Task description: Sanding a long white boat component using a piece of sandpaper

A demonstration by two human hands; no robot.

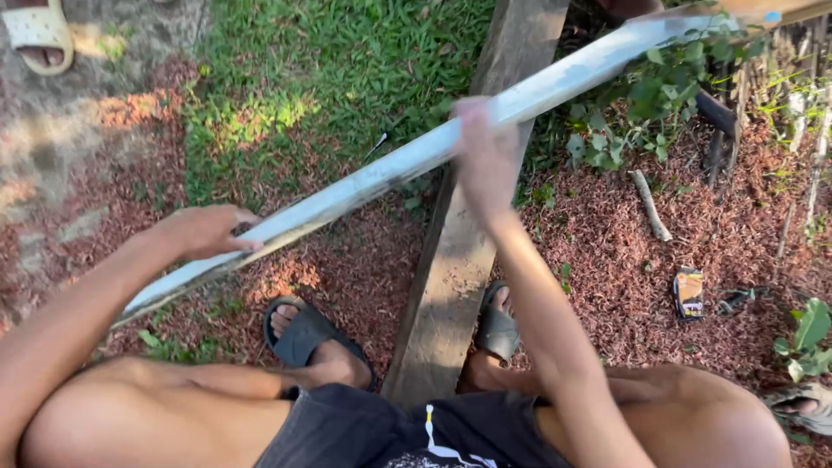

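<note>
Knees, dark shorts (373, 433) nearest lens; sandalled feet astride wooden plank (459, 260). Left hand (204, 230) fingers closed over lower end of long pale pole (381, 173). Right hand (485, 156) blurred, wrapped round pole mid-length. Pole slants across plank above grass (329, 52). Judgement: brace low end firm, keep strokes along length.

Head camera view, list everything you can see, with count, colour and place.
pole: one, pale grey, slanting from lower left to upper right
plank: one, weathered brown, running up the middle
grass: green patch, top centre
wrapper: one, orange and dark, right on reddish ground
stick: one, pale, right
another person's sandal: one, cream, top left
slippers: two, black, on the person's feet
left hand: on the pole's lower part
right hand: blurred, gripping the pole's middle
</note>
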